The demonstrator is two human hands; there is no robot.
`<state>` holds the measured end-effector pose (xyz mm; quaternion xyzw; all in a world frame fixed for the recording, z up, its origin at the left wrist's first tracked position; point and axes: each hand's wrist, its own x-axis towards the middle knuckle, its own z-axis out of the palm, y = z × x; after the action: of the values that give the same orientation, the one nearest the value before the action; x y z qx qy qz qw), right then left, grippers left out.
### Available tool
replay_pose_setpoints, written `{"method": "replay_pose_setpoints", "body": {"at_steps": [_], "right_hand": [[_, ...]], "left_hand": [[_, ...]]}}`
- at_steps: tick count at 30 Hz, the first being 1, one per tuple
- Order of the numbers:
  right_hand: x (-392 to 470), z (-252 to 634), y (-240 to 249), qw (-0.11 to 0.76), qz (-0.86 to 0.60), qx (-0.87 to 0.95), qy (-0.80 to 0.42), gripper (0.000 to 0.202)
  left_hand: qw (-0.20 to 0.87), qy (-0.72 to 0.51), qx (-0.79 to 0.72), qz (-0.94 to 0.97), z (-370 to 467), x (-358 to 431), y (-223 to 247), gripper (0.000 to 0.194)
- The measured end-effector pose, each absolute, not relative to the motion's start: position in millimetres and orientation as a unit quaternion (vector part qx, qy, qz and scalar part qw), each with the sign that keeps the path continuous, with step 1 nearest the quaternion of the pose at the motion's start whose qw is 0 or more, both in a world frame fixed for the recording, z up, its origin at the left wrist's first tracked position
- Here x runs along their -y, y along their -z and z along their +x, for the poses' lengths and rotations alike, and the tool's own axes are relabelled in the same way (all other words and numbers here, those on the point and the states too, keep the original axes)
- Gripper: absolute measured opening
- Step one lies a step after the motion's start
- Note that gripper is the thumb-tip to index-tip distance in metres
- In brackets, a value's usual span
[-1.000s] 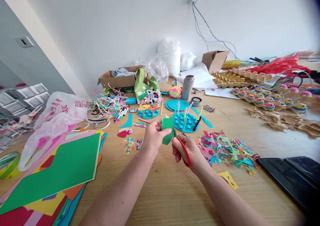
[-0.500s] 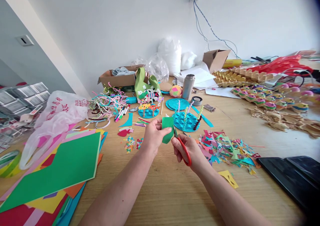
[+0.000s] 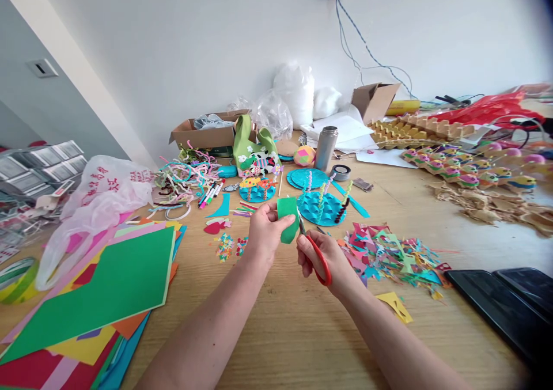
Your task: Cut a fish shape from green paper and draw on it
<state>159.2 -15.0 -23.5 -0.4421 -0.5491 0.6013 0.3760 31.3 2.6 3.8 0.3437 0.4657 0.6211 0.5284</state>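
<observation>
A small piece of green paper (image 3: 287, 212) is pinched upright between the thumb and fingers of my left hand (image 3: 264, 228). My right hand (image 3: 324, 254) grips red-handled scissors (image 3: 320, 258), their blades at the right edge of the green paper. Just behind them lies a blue scalloped disc (image 3: 315, 211) with twisted pipe cleaners standing on it. A heap of coloured paper scraps (image 3: 393, 257) is right of my right hand. Left of my left hand lie small confetti bits (image 3: 224, 247) and red and pink paper cutouts (image 3: 216, 226).
Coloured sheets (image 3: 103, 286) are stacked at the left, beside a plastic bag (image 3: 103, 188). Pipe cleaners (image 3: 185, 177), a green felt bag (image 3: 254, 148) and a metal flask (image 3: 326, 148) stand farther back. Painted egg-carton pieces (image 3: 470, 168) and a black phone-like slab (image 3: 496, 303) are at the right.
The green paper and my left hand have shifted slightly left and up. The scissors remain at the paper's right edge, their blades looking closer together.
</observation>
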Motion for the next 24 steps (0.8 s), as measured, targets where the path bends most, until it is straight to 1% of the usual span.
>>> {"method": "replay_pose_setpoints", "body": {"at_steps": [4,9,17,24], "right_hand": [[17,156,28,0.385,-0.446,0.542,-0.599,0.040],[16,152,36,0.387,-0.439,0.532,-0.611,0.042],[16,153,33,0.400,-0.444,0.524,-0.607,0.045],[15,156,33,0.411,-0.434,0.528,-0.604,0.048]], "left_hand": [[0.516,-0.649,-0.465,0.312,35,-3,-1,0.033],[0.537,-0.675,-0.428,0.271,39,0,1,0.033],[0.560,-0.661,-0.417,0.275,40,1,1,0.032],[0.565,-0.644,-0.426,0.290,40,2,-1,0.036]]}}
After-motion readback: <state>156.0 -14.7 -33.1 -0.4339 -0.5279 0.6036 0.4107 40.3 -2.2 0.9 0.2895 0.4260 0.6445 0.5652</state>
